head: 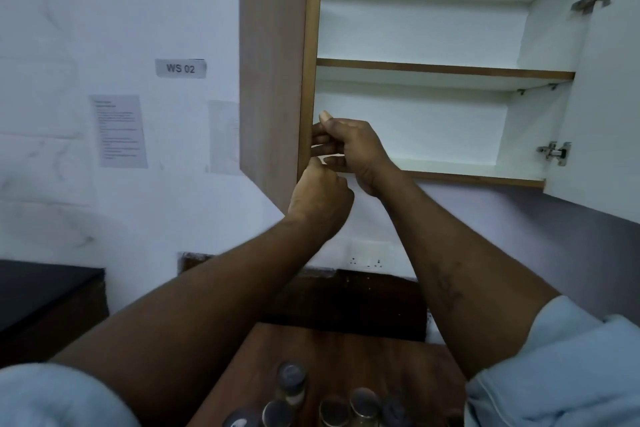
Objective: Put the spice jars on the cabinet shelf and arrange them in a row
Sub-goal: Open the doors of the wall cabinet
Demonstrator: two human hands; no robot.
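Both hands are raised at the cabinet's lower left corner. The left hand [318, 199] is curled, the right hand [349, 149] curled just above it at the bottom shelf [467, 168]; whether anything is held cannot be told. The spice jars [329, 402] are seen upright on the table [346, 354], straight below. A downward reach is judged needed, the left hand being slightly nearer.

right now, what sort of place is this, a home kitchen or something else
Probably a mock kitchen workstation rather than a home: an open wall cabinet with white shelves, spice jars on a wooden table below it, and a WS 02 label on the wall.
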